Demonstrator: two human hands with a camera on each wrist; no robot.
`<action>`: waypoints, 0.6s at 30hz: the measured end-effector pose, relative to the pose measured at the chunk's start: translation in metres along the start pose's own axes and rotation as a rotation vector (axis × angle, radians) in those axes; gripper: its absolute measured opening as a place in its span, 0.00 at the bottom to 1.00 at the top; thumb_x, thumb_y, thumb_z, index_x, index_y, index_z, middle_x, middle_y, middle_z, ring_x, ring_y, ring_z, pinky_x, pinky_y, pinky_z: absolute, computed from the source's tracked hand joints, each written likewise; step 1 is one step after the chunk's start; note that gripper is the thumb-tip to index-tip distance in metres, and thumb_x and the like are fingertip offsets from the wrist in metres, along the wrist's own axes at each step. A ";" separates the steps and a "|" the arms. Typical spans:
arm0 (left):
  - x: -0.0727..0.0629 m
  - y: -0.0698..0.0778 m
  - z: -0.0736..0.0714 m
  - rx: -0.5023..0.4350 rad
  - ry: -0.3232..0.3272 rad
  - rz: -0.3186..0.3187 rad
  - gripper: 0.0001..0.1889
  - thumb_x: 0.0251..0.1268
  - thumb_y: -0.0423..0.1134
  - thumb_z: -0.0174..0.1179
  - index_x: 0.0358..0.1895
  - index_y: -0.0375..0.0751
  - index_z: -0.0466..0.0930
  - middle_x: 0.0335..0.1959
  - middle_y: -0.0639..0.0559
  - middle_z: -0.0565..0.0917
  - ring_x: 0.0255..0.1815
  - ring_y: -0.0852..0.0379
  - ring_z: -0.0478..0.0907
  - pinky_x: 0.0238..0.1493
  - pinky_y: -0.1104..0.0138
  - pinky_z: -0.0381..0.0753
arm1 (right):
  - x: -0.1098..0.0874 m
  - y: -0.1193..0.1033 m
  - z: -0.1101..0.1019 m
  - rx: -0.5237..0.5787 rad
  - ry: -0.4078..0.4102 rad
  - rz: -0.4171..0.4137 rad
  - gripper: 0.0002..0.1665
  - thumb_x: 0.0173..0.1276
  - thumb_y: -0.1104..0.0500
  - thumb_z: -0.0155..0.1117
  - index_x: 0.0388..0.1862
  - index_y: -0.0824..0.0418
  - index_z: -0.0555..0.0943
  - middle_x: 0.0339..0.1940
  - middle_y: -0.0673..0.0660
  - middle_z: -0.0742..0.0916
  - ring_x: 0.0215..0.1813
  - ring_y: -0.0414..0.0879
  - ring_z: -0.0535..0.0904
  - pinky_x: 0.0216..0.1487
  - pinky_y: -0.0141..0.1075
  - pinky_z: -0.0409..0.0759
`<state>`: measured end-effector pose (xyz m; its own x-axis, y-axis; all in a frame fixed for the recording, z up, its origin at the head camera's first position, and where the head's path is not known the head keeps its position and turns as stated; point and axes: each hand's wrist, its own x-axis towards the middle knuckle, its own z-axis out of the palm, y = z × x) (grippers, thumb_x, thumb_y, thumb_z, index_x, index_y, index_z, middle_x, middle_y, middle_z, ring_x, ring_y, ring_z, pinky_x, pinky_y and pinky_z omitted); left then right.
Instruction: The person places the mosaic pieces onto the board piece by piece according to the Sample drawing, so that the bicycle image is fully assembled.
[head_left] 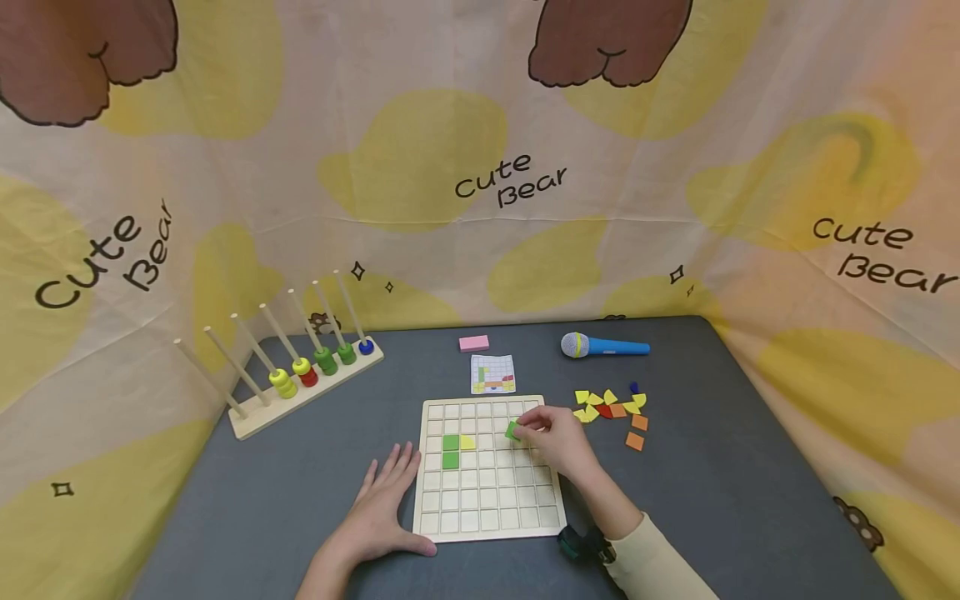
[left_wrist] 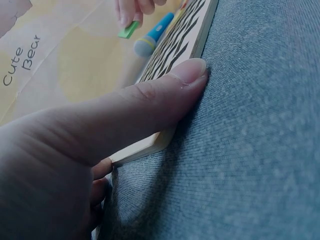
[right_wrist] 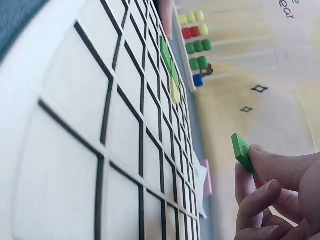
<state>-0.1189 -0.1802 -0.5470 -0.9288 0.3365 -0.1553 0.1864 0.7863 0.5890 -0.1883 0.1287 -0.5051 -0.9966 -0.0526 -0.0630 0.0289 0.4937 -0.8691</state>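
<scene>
A: Where's the green tile (right_wrist: 241, 151)?
B: Above the far right part of the gridded board (head_left: 469, 501), apart from it. Right hand (head_left: 558, 437) pinches it, thumb against fingers.
A: Left hand (head_left: 381, 508)?
B: Fingers straight, spread at the board's left edge; thumb by the near corner. Grips nothing. Can't tell if the thumb presses.
A: Handling?
B: Green tile looks light, stiff, hard to break; smooth faces may slip slightly. Best hold: one end or opposite edges, rest left free. Gridded board looks rigid, might skid; steady it by the rim.
A: Materials?
B: Board pale, wood-like, rounded corners, thin ribs framing square cells. Green tile flat, square, crisp-edged. Two green squares (head_left: 450, 460) and a yellow piece (head_left: 467, 442) sit in cells. Orange squares (head_left: 635, 442) lie loose, right of it. Table covering (left_wrist: 270, 150): blue-grey, finely ribbed.
</scene>
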 end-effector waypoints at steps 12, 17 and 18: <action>-0.001 0.000 0.000 -0.012 0.002 0.019 0.76 0.26 0.74 0.77 0.81 0.40 0.50 0.84 0.42 0.45 0.85 0.41 0.37 0.78 0.39 0.31 | -0.013 -0.008 0.034 -0.026 -0.113 -0.057 0.05 0.62 0.53 0.76 0.34 0.51 0.88 0.28 0.47 0.85 0.32 0.44 0.77 0.29 0.33 0.75; -0.001 0.001 0.000 -0.004 0.004 0.014 0.75 0.27 0.74 0.77 0.81 0.40 0.50 0.84 0.42 0.45 0.85 0.42 0.37 0.78 0.40 0.31 | -0.015 -0.015 0.051 -0.025 -0.169 -0.067 0.04 0.62 0.53 0.76 0.33 0.50 0.88 0.26 0.45 0.85 0.32 0.42 0.78 0.31 0.33 0.76; -0.001 0.001 0.000 0.001 0.003 0.012 0.75 0.27 0.74 0.77 0.81 0.40 0.50 0.84 0.43 0.45 0.85 0.42 0.37 0.79 0.40 0.31 | -0.016 -0.017 0.054 -0.024 -0.179 -0.072 0.04 0.62 0.54 0.76 0.32 0.50 0.88 0.26 0.45 0.85 0.31 0.42 0.78 0.30 0.33 0.76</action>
<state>-0.1177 -0.1797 -0.5459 -0.9276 0.3439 -0.1456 0.1976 0.7828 0.5901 -0.1691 0.0741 -0.5163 -0.9664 -0.2409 -0.0892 -0.0459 0.5037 -0.8626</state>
